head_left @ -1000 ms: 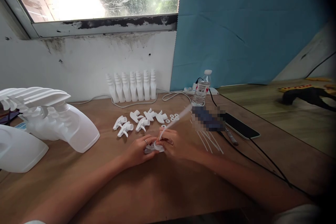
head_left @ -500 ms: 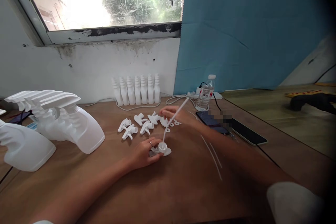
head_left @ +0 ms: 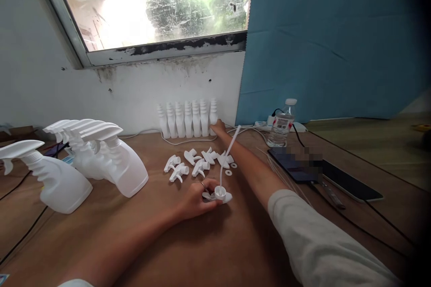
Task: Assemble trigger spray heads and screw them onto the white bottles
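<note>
My left hand (head_left: 199, 199) is closed around a white trigger sprayer head (head_left: 226, 197), which lies with its round collar facing up. From the collar a thin, pale dip tube (head_left: 229, 150) rises, leaning right. By the wall, my right hand (head_left: 218, 127) has its fingers around the lower part of the rightmost white bottle (head_left: 213, 108). That bottle stands a little apart from the row of several capless white bottles (head_left: 187, 119). Between my hands lie several loose sprayer heads (head_left: 200, 167) and small white ring washers (head_left: 228, 172).
Several white spray bottles with heads fitted (head_left: 129, 168) stand at the left. On the right are a clear water bottle (head_left: 282, 123), a phone (head_left: 289, 166), a dark tablet-like device (head_left: 350, 181) and black cables. Loose thin tubes (head_left: 281, 172) lie under my right forearm.
My right hand has left the upper part of the dip tube and reached forward to the rightmost bottle. My left hand still holds the sprayer head. The whole view has shifted.
</note>
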Action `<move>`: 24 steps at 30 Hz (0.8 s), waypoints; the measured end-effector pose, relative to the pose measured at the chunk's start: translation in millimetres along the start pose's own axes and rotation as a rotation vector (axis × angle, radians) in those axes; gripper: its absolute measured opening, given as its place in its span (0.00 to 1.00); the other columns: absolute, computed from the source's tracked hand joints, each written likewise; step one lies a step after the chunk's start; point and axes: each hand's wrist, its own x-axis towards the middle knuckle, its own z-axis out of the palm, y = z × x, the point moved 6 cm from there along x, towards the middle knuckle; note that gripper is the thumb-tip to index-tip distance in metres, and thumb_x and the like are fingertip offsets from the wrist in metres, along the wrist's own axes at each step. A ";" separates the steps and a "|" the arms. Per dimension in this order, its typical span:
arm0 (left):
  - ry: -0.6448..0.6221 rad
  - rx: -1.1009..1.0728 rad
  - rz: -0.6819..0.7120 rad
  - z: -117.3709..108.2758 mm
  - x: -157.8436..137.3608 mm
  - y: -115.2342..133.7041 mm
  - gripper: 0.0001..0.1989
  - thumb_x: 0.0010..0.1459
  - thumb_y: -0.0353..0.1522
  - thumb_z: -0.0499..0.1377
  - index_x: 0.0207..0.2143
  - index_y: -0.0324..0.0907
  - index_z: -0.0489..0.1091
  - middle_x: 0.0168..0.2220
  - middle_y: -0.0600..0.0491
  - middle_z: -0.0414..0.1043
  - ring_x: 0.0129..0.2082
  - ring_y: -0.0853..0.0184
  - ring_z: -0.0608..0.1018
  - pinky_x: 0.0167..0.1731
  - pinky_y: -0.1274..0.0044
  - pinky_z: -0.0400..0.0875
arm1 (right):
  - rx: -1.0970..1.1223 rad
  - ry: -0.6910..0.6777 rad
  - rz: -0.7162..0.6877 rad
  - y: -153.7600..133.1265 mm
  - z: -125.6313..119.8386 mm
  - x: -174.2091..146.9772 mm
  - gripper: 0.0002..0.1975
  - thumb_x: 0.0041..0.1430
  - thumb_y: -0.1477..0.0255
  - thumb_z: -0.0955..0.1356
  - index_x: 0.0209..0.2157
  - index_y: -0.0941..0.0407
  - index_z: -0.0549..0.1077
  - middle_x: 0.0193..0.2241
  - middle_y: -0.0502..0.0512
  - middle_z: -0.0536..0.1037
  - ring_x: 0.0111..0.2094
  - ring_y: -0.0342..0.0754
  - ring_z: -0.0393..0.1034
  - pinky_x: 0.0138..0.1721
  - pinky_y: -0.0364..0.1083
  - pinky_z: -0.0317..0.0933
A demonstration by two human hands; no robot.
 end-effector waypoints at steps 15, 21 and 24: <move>0.592 0.498 0.387 -120.9 27.4 81.4 0.14 0.56 0.33 0.62 0.46 0.44 0.73 0.38 0.53 0.72 0.34 0.70 0.74 0.34 0.78 0.71 | 0.562 -0.273 -0.224 26.7 -120.6 -188.8 0.20 0.48 0.68 0.71 0.43 0.54 0.64 0.35 0.50 0.69 0.36 0.48 0.65 0.34 0.43 0.61; 1.118 0.803 0.559 -208.7 14.5 149.6 0.15 0.57 0.35 0.63 0.47 0.44 0.74 0.41 0.53 0.68 0.40 0.70 0.72 0.41 0.75 0.71 | 0.599 -0.470 -0.246 36.3 -103.5 -240.1 0.23 0.41 0.69 0.73 0.41 0.56 0.66 0.35 0.50 0.68 0.36 0.47 0.63 0.36 0.43 0.60; 1.235 0.842 0.613 -218.2 -4.7 158.5 0.15 0.56 0.33 0.64 0.47 0.43 0.73 0.41 0.52 0.66 0.40 0.69 0.71 0.44 0.71 0.70 | 0.638 -0.460 -0.241 41.8 -100.6 -239.7 0.25 0.39 0.70 0.72 0.42 0.56 0.67 0.35 0.51 0.69 0.37 0.48 0.63 0.37 0.43 0.60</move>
